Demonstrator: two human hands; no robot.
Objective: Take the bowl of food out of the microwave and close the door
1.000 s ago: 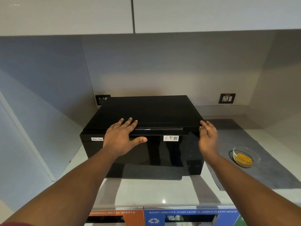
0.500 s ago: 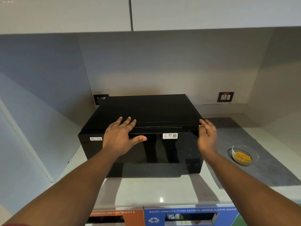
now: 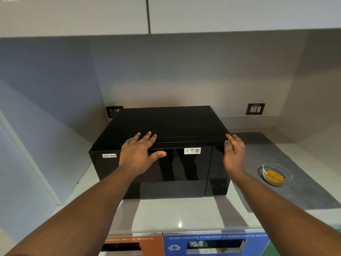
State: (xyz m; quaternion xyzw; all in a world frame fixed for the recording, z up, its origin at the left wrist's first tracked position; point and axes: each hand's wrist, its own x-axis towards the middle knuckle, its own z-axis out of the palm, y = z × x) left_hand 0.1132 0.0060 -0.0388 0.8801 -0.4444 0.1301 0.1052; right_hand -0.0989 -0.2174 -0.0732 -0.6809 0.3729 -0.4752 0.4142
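A black microwave [image 3: 166, 122] stands on the white counter, its glossy door [image 3: 182, 169] flush with the front. My left hand [image 3: 138, 154] lies flat over the top front edge, fingers on the top and thumb on the door, holding nothing. My right hand [image 3: 234, 154] rests with spread fingers against the microwave's top right front corner. To the right, apart from both hands, a clear glass bowl [image 3: 276, 174] with yellow-orange food sits on a grey mat [image 3: 304, 191].
A wall socket [image 3: 255, 109] is behind on the right, another plate [image 3: 113, 111] behind the microwave's left corner. White cabinets [image 3: 166, 13] hang overhead. Walls close in on both sides. Labelled waste bins, orange [image 3: 129, 244] and blue [image 3: 212, 244], sit below the counter's front edge.
The gap along the top of the door has closed and the door now sits flush. Both hands have stayed at the top edge and right corner.
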